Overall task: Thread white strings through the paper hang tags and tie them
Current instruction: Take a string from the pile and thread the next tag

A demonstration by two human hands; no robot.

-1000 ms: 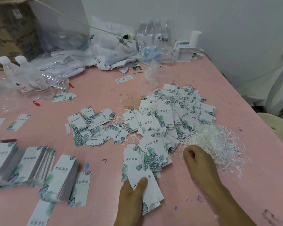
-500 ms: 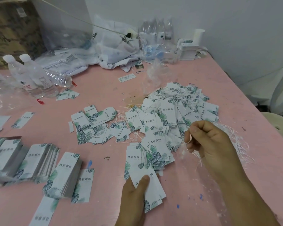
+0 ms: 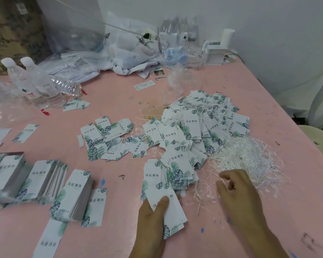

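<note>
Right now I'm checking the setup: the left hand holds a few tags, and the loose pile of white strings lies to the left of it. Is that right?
Not quite. The head view shows the left hand holding tags, but the pile of white strings lies to its right, just beyond the right hand.

Left hand [image 3: 153,215]: low and near the body, thumb extended forward and pressed flat, fingers curled beneath. Right hand [image 3: 235,190]: palm down, fingers loosely curled, forearm angled inward from the right.
</note>
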